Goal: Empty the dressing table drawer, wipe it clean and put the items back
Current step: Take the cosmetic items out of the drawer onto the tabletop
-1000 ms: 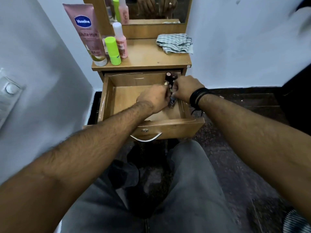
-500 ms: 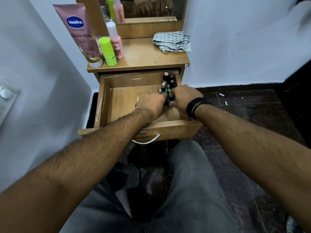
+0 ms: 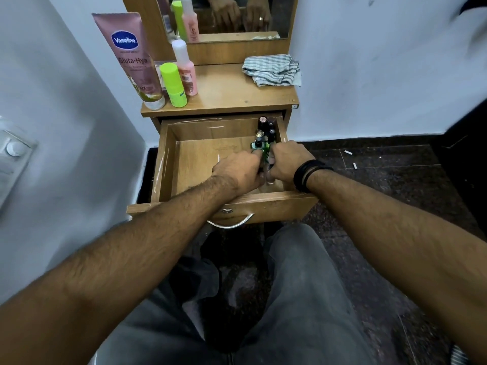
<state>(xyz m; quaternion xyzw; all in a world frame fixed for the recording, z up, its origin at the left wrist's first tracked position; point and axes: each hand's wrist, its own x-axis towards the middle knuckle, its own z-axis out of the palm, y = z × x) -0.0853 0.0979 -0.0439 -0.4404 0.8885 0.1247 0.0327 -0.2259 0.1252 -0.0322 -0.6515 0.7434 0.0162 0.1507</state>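
The wooden drawer (image 3: 164,164) of the dressing table is pulled open, its left half bare. A row of small dark bottles (image 3: 266,126) stands along its right wall. My left hand (image 3: 238,169) and my right hand (image 3: 287,162) meet at that row, fingers curled round a small green bottle (image 3: 259,148) and the clear bottle (image 3: 270,180) just in front of it. How many bottles each hand holds is hidden by the fingers. A striped cloth (image 3: 271,70) lies crumpled on the tabletop's right side.
On the tabletop's left stand a pink Vaseline tube (image 3: 131,61), a lime green bottle (image 3: 172,85) and a pink bottle (image 3: 185,69). A mirror (image 3: 237,14) rises behind. White walls close in on both sides. My knees sit below the drawer handle (image 3: 232,223).
Both hands have stayed at the bottle row on the drawer's right side. The green bottle has come into view between them. My head has drifted, shifting the view slightly.
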